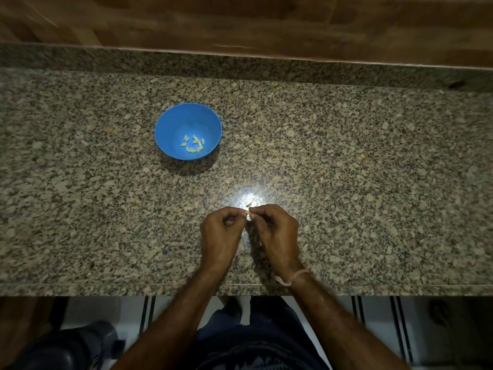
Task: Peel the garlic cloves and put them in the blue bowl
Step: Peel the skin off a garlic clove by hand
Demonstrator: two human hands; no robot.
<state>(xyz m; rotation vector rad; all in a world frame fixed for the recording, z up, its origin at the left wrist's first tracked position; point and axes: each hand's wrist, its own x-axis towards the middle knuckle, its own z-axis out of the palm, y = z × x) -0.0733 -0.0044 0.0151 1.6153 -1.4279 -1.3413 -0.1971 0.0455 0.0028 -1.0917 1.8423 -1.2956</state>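
Note:
A blue bowl (170, 124) stands on the speckled granite counter, left of centre, with several peeled garlic cloves (193, 144) lying in its bottom. Nearer the counter's front edge, my left hand (220, 236) and my right hand (277, 233) meet fingertip to fingertip. Between them they pinch a small pale garlic clove (248, 214), mostly hidden by the fingers. A small scrap of garlic skin (249, 203) lies on the counter just beyond the fingertips.
The granite counter (373, 169) stretches wide on both sides, backed by a low granite upstand and a wooden wall. A bright light reflection sits just beyond my hands. The counter's front edge (133, 288) runs below my wrists. A few faint skin flakes (229, 182) lie nearby.

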